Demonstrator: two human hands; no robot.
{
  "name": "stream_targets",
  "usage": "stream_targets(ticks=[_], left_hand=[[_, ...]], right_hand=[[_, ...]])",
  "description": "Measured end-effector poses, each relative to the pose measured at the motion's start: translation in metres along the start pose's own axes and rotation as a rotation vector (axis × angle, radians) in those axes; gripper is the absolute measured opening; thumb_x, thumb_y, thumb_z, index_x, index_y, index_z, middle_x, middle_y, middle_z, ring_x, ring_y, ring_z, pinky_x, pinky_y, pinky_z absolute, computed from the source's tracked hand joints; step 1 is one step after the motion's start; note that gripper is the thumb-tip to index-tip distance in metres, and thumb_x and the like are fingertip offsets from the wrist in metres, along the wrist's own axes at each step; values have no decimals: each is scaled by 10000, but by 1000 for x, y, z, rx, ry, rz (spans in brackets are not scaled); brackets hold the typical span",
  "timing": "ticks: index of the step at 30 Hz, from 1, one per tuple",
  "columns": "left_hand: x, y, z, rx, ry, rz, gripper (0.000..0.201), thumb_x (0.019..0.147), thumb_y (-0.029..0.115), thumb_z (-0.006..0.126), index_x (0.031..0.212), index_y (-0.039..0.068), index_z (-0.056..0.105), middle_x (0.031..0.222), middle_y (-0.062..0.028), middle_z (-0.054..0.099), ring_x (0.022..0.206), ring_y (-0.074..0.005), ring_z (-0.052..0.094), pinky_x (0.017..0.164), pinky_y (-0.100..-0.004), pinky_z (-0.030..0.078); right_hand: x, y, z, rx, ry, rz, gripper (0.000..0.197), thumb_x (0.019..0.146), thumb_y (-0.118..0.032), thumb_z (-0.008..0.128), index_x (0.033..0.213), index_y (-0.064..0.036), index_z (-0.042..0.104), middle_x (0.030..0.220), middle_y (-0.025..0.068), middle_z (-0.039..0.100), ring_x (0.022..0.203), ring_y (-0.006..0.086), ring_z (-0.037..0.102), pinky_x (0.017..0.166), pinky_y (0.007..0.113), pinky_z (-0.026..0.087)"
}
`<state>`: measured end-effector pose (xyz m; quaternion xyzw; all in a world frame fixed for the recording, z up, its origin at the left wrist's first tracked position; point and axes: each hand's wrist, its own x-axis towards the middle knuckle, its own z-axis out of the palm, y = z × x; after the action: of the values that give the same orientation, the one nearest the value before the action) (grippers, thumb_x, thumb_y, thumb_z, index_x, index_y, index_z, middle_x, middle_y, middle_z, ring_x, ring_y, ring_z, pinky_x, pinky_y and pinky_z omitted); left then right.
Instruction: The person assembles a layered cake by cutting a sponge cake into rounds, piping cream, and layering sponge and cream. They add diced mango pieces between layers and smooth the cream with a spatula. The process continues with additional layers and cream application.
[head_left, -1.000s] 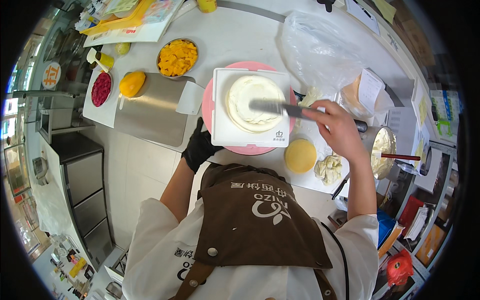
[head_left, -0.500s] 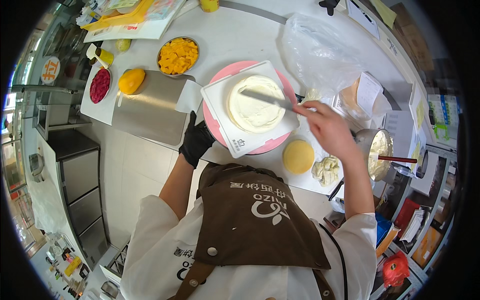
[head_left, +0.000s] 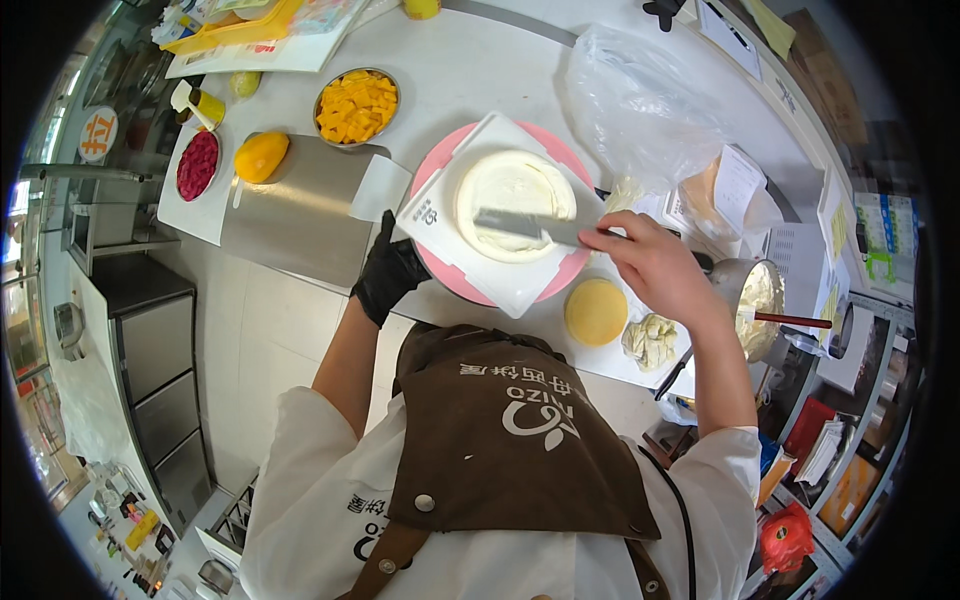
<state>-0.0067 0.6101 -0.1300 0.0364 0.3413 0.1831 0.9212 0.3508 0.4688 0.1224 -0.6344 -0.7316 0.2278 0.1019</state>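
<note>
My right hand (head_left: 655, 265) is closed around the handle of an icing spatula (head_left: 520, 225), whose blade lies across the top of a round cake (head_left: 525, 175) covered with white cream. A raised cream rim runs round its top. Under the cake is a square white cake board (head_left: 510, 290), set on a pink turntable (head_left: 440, 155). My left hand (head_left: 388, 275), in a black glove, is at the turntable's left edge with its fingers apart; some fingertips are hard to make out. A round yellow sponge layer (head_left: 597, 312) lies near my right forearm, beside a crumpled cream-smeared wrap (head_left: 650, 342).
To the left are a metal tray (head_left: 300, 220), a whole mango (head_left: 261, 157), a bowl of diced mango (head_left: 357, 107) and a bowl of dark pink fruit (head_left: 198, 165). At right stands a metal bowl of cream (head_left: 762, 290) with a red-handled tool. A clear plastic bag (head_left: 640, 110) lies behind.
The turntable's board and cake have turned clockwise, bringing the board's printed corner round to the left. The spatula blade has moved slightly nearer me and shows more of its flat side.
</note>
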Motion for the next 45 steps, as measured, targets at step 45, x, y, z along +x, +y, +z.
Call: stream_targets(ticks=[45], left_hand=[[-10, -11, 3, -195, -206, 85, 905, 1025, 669, 426, 1547, -66, 349, 1533, -199, 502, 1433, -321, 465, 1236, -458, 317]], right_hand=[[0, 16, -5, -7, 128, 130, 467, 861, 62, 615, 1256, -163, 721, 1217, 69, 645, 1061, 292, 648, 880, 394, 540]])
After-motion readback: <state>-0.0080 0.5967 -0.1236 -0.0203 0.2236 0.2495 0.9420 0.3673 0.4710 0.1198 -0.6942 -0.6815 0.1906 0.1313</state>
